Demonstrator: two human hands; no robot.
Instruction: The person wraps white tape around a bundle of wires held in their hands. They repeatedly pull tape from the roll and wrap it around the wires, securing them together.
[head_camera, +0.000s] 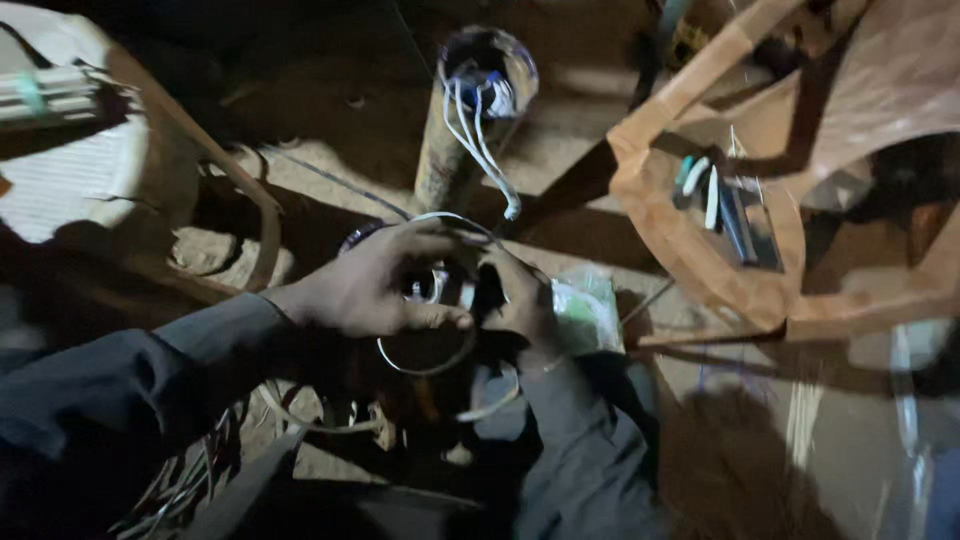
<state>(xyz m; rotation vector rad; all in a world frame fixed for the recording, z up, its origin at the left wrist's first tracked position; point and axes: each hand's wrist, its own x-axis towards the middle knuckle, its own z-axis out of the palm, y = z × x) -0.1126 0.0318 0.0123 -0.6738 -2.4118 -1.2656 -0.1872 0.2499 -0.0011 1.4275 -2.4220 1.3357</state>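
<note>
My left hand (375, 285) and my right hand (520, 300) meet in the middle of the head view around a dark round part (430, 340) edged by a thin metal ring. The left fingers curl over its top and its thumb presses along the near side. The right hand grips the part's right side. White wires (478, 140) hang out of the open top of an upright pipe (455, 130) just beyond the hands. What lies between the fingers is too dark to make out.
An overturned orange plastic chair (720, 230) with tools and cables in it stands at the right. A white ribbed object (70, 170) sits at far left. A small clear plastic bag (588, 310) lies beside my right hand. Loose wires (180, 480) trail at lower left on sandy ground.
</note>
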